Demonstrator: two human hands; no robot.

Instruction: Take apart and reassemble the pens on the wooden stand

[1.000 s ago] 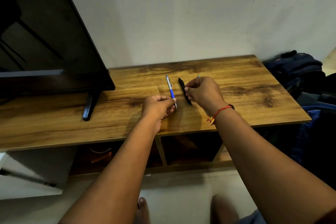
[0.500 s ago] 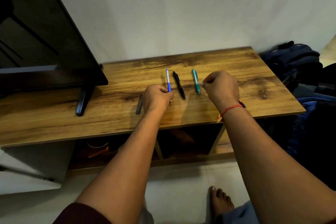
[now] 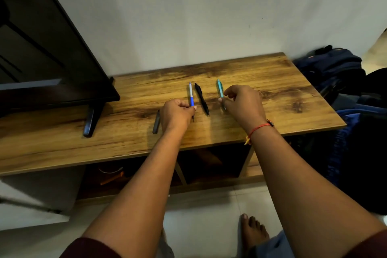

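— How is the wooden stand [image 3: 272,90] finished?
— A grained, matt wood surface is seen. Smooth plastic is shown on the blue pen [image 3: 191,98], black pen [image 3: 201,97] and teal pen [image 3: 219,88].
— And elsewhere?
— A glossy screen is seen on the television [image 3: 52,58]; cloth on the backpack [image 3: 330,65].

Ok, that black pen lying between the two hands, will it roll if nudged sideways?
It probably rolls a little: the black pen is slim, looks round, and lies free on the flat wooden stand. Likely stiff and light, since it lies dead straight. The blue-and-white pen pinched by the left hand lies close beside it, so a leftward nudge may knock that.
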